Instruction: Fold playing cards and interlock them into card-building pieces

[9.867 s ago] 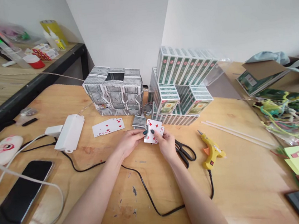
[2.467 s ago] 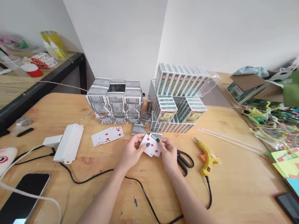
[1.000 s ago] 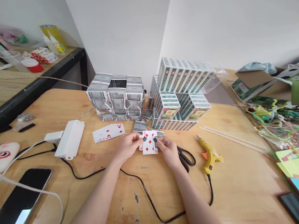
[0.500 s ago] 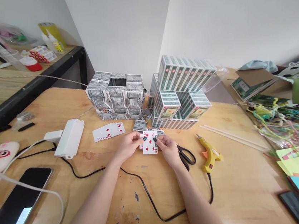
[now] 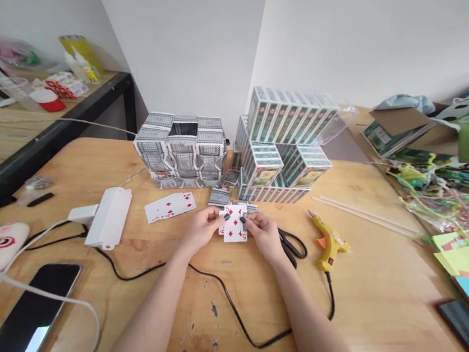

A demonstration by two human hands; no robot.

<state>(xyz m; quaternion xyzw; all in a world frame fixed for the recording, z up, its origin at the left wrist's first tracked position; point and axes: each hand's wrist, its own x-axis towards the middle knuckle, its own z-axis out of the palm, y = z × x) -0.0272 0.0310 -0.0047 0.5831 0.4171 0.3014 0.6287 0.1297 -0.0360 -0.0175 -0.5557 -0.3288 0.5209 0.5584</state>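
Head view: forearms (image 5: pixel 150 312) slant inward, left hand (image 5: pixel 201 229) and right hand (image 5: pixel 265 235) pinching playing cards (image 5: pixel 235 232) between them.

Bare forearms (image 5: pixel 155 315) taper to bare hands (image 5: pixel 200 230) — dark green polish (image 5: pixel 227 217) on both thumbnails (image 5: pixel 243 220).

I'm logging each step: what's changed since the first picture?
The five of diamonds, slanted before, has been turned nearly straight; another card now shows at its left. The left hand and right hand still hold cards. Scissors, glue gun and fanned cards stayed put.
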